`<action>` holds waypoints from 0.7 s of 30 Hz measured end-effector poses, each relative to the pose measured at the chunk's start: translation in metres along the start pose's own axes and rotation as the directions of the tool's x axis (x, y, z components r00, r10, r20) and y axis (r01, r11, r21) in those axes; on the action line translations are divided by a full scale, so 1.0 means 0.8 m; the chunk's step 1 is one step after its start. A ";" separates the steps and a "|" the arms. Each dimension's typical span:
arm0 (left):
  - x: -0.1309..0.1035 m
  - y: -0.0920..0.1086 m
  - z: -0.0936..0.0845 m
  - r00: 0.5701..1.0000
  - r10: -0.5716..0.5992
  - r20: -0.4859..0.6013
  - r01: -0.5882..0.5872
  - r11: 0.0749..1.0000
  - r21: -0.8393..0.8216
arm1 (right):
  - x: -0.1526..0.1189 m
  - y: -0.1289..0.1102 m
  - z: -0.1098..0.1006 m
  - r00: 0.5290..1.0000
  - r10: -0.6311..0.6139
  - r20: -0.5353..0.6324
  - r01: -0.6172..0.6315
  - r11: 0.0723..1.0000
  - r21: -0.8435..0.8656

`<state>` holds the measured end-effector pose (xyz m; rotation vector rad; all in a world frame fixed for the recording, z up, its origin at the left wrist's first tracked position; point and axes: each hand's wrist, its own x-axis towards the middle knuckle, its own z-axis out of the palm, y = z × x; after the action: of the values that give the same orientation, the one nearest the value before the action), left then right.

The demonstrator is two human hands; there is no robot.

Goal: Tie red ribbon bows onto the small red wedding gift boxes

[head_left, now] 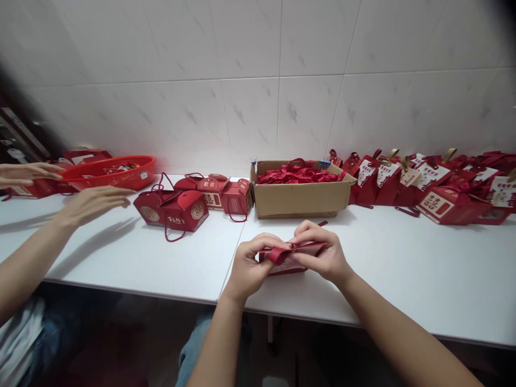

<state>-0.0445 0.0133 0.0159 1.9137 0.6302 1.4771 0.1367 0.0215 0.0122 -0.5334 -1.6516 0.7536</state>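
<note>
Near the table's front edge, both my hands are closed on a small red gift box (292, 267). A loop of red ribbon (278, 255) stands up from its top. My left hand (252, 266) pinches the ribbon side, with thumb and fingers close to the loop. My right hand (322, 252) grips the top edge from the other side, its fingertips meeting the left ones near the middle. The fingers cover much of the box top, so how the ribbon is fastened cannot be made out. Behind my hands stands a cardboard box (300, 201) holding many red ribbons (298, 173).
Two red boxes with cord handles, a darker one (173, 210) and another (226, 194), stand left of the cardboard box. A red plastic basin (113, 173) is farther left, beside a co-worker's hands (91, 206). Several ribboned red boxes (453, 204) crowd the right, against the tiled wall.
</note>
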 end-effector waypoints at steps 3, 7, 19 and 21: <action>0.000 0.001 0.001 1.000 -0.005 -0.007 0.005 1.000 -0.017 | -0.002 0.000 0.002 0.999 -0.042 -0.033 0.041 0.999 -0.035; -0.001 0.003 0.002 0.998 -0.060 -0.023 0.059 0.998 -0.024 | -0.004 0.002 0.004 0.995 -0.070 -0.069 0.067 0.997 -0.036; -0.001 0.011 0.012 0.985 -0.165 -0.059 0.159 0.983 -0.093 | -0.003 0.002 0.006 0.997 0.014 -0.070 -0.008 0.997 0.076; -0.001 0.011 0.012 0.987 -0.151 -0.057 0.146 0.985 -0.087 | -0.003 0.002 0.006 0.998 0.017 -0.062 -0.012 0.996 0.086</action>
<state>-0.0354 0.0047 0.0201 1.7242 0.7134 1.4512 0.1324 0.0200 0.0094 -0.5039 -1.5516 0.8064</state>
